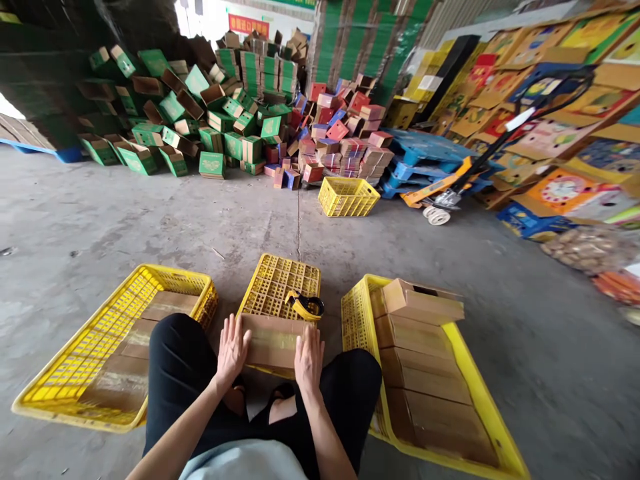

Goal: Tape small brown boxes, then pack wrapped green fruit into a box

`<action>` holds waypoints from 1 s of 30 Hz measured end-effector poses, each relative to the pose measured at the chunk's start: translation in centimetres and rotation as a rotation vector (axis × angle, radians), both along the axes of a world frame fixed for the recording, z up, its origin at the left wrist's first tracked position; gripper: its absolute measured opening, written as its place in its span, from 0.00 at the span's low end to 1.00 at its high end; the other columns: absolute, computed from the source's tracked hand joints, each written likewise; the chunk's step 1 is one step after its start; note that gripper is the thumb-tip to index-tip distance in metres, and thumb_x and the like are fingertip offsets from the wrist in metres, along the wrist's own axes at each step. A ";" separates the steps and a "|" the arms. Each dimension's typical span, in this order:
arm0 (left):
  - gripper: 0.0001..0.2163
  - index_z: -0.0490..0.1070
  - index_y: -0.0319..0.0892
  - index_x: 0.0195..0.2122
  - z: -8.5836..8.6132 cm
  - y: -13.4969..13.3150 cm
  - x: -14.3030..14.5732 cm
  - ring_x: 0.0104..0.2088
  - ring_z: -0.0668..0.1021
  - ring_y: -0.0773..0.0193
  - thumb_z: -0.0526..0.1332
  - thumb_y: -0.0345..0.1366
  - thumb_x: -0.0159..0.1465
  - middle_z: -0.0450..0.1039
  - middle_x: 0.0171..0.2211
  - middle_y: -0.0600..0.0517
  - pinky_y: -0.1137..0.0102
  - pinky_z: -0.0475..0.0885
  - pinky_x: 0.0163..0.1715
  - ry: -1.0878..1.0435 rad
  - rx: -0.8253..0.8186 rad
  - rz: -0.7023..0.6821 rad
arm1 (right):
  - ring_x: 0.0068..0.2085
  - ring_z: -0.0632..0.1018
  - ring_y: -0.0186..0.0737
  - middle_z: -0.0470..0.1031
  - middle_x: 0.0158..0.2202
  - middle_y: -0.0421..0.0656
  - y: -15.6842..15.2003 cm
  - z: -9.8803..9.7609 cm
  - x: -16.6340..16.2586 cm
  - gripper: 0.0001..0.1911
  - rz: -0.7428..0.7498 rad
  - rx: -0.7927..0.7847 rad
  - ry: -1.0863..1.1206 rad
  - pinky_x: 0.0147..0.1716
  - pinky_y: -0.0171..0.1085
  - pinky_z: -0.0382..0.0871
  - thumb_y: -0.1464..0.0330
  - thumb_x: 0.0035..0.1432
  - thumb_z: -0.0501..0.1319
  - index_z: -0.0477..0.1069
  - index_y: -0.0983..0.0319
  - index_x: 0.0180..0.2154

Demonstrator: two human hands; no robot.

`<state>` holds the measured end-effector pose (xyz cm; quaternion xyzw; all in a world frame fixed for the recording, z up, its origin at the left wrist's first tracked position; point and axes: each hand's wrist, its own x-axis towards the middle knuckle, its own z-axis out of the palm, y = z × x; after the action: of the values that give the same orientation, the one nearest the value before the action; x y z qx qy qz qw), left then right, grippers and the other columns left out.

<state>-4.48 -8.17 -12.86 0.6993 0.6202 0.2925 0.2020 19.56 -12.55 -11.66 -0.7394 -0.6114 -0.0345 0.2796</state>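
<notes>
Left grip [233, 348] and right grip [309, 359] lie flat, fingers straight and spread a little, one on each end of a brown carton [273, 341], keeping it between them; neither hand is curled closed. That carton sits on the near part of an upturned yellow crate [280, 277], between the knees, with a shiny strip of tape along its top.

Far back, a red banner [249, 25] carries yellow characters too blurred to read with certainty, and a green sign [293, 3] is cut off by the top edge. Pale print on the green cartons [213, 165] is too small to make out. On the right, stacked printed cartons [563, 188] show bright pictures, their lettering smeared; a white label [520, 119] on the handle of the orange pallet jack [443, 181] is equally unreadable.

A yellow-and-black tool [300, 305], apparently a tape dispenser, lies on the upturned crate just beyond the right hand. The left knee [177, 347] hides part of the left crate [173, 280] and its brown cartons. The right crate [357, 323] holds a row of cartons, with another [425, 303] tilted across its far end; the right knee covers part of its near wall.
</notes>
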 end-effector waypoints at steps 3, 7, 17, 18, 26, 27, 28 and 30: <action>0.26 0.59 0.43 0.73 0.0 -1.9 1.2 0.75 0.58 0.48 0.48 0.47 0.77 0.58 0.74 0.42 0.46 0.50 0.73 0.060 0.099 -0.161 | 0.71 0.65 0.54 0.68 0.69 0.54 -1.1 0.2 -3.5 0.26 0.232 0.009 -0.102 0.69 0.55 0.61 0.65 0.77 0.46 0.65 0.66 0.69; 0.26 0.54 0.46 0.75 -0.1 -2.7 2.5 0.73 0.62 0.52 0.46 0.45 0.78 0.62 0.72 0.45 0.51 0.55 0.73 0.066 0.111 -0.322 | 0.70 0.66 0.47 0.69 0.69 0.47 -1.4 0.5 -7.4 0.32 0.397 -0.019 -0.145 0.69 0.50 0.62 0.72 0.72 0.47 0.54 0.59 0.74; 0.31 0.52 0.45 0.76 0.5 -1.6 0.9 0.71 0.66 0.51 0.50 0.53 0.77 0.62 0.72 0.44 0.55 0.60 0.70 0.160 0.145 -0.406 | 0.67 0.72 0.50 0.71 0.67 0.49 -1.3 2.0 -3.6 0.25 0.270 -0.105 -0.165 0.66 0.51 0.65 0.67 0.77 0.47 0.65 0.62 0.69; 0.31 0.51 0.45 0.76 0.5 -1.7 0.8 0.71 0.66 0.51 0.50 0.53 0.76 0.62 0.72 0.44 0.55 0.60 0.70 0.167 0.148 -0.406 | 0.67 0.72 0.50 0.71 0.67 0.50 -1.6 1.9 -2.7 0.25 0.254 -0.104 -0.181 0.66 0.51 0.65 0.67 0.77 0.47 0.66 0.62 0.69; 0.32 0.46 0.44 0.77 0.3 -1.4 -1.1 0.71 0.65 0.48 0.50 0.51 0.77 0.62 0.72 0.40 0.49 0.58 0.72 0.213 0.178 -0.242 | 0.69 0.70 0.50 0.69 0.69 0.53 -2.9 0.0 0.1 0.26 0.150 -0.029 -0.177 0.66 0.49 0.65 0.63 0.79 0.45 0.63 0.65 0.70; 0.32 0.45 0.44 0.78 0.1 -1.3 -1.4 0.72 0.65 0.48 0.50 0.50 0.77 0.61 0.72 0.41 0.48 0.58 0.71 0.213 0.182 -0.236 | 0.69 0.70 0.50 0.68 0.69 0.53 -2.8 -0.4 0.0 0.26 0.144 0.000 -0.160 0.66 0.49 0.66 0.63 0.79 0.46 0.62 0.65 0.70; 0.31 0.43 0.46 0.78 -0.1 -1.2 -1.7 0.72 0.65 0.49 0.50 0.49 0.78 0.61 0.72 0.41 0.47 0.58 0.71 0.207 0.184 -0.237 | 0.69 0.69 0.51 0.68 0.69 0.53 -2.7 -0.8 -0.2 0.27 0.138 0.028 -0.140 0.66 0.48 0.66 0.62 0.78 0.46 0.61 0.65 0.71; 0.32 0.40 0.48 0.78 -0.7 -1.3 -1.8 0.73 0.63 0.50 0.50 0.48 0.78 0.59 0.73 0.43 0.48 0.60 0.71 0.171 0.179 -0.247 | 0.70 0.68 0.53 0.66 0.70 0.55 -2.5 -1.6 -0.4 0.29 0.097 0.072 -0.084 0.66 0.49 0.67 0.59 0.78 0.47 0.59 0.65 0.72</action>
<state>-6.25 -9.46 -13.55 0.8077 0.5160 0.2590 0.1196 19.18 -15.08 -13.26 -0.6964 -0.6560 -0.0738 0.2814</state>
